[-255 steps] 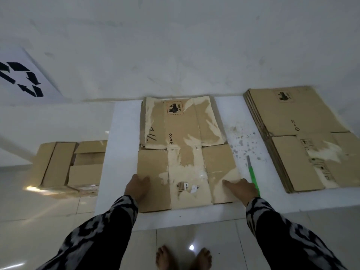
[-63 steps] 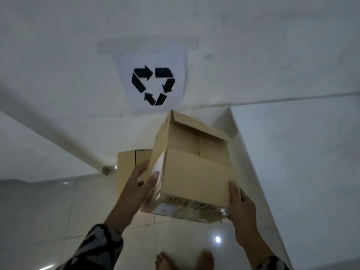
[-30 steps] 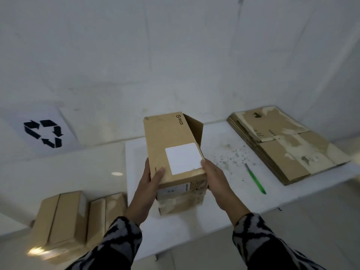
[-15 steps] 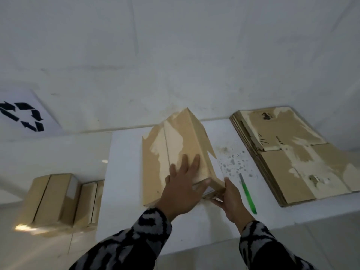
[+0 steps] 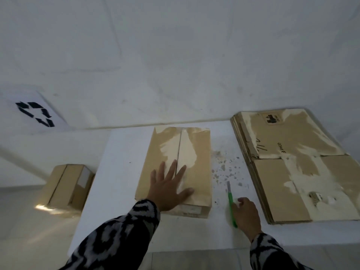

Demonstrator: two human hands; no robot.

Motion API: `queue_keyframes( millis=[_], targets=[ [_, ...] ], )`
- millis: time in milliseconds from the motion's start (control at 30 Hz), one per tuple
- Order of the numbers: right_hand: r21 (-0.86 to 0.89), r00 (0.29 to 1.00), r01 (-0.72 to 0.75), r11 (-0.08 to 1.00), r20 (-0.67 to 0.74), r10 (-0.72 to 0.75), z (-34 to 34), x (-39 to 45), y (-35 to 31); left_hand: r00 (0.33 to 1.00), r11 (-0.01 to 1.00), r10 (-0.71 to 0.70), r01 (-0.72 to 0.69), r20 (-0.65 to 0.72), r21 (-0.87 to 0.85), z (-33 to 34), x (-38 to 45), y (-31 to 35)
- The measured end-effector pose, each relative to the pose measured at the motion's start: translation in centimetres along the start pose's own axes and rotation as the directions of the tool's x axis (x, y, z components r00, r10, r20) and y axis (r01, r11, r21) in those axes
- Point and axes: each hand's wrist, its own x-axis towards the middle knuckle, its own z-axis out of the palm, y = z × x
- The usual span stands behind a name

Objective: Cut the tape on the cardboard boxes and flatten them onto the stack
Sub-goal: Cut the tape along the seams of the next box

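- Right now my left hand (image 5: 169,189) lies spread flat on the box (image 5: 176,170), which sits on the white table (image 5: 120,191); if I ease off, it may skid under the blade.
- My right hand (image 5: 245,215) is reaching the green cutter (image 5: 231,203), fingers loosely curled, grip unclear; a careless cut along the taped seam (image 5: 178,147) could reach my left fingers (image 5: 171,168).

Long sleeves (image 5: 120,236) in a black-and-white blotched, animal-like print

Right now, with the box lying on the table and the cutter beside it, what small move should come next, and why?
Probably close the right hand round the green cutter and lift it. The left hand lies flat on the box, pinning it; the middle seam faces up, flaps shut. The right hand's fingers are at the cutter's handle, with no firm grip visible yet.
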Motion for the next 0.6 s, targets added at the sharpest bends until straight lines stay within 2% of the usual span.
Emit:
queue_keyframes(
  millis=[133, 267, 367, 500, 600],
  targets=[
    [-0.067, 0.999, -0.038, 0.997, 0.003, 0.038, 2.1, 0.8, 0.0, 0.998, 0.997, -0.062, 0.062, 0.009, -0.043, 0.4, -0.7, 1.0],
    [-0.102, 0.999, -0.011, 0.995, -0.04, 0.007, 3.0, 0.8, 0.0, 0.994, 0.991, -0.104, 0.107, 0.036, -0.081, 0.4, -1.0, 1.8],
    [0.079, 0.998, -0.028, 0.996, -0.05, 0.032, 2.2, 1.1, -0.8, 0.997, 0.994, -0.08, 0.079, -0.012, -0.075, -0.4, -0.7, 1.3],
    [0.276, 0.994, 0.044, 0.96, -0.109, -0.015, -1.3, 1.0, -5.7, 0.97, 0.983, -0.118, 0.084, -0.211, -0.165, -2.3, 1.2, -3.2],
    [0.376, 0.977, 0.167, 0.911, -0.19, -0.1, -3.0, 0.4, -11.2, 0.96, 0.952, -0.213, 0.163, -0.181, -0.258, -1.7, 2.5, -7.0]
  ],
)
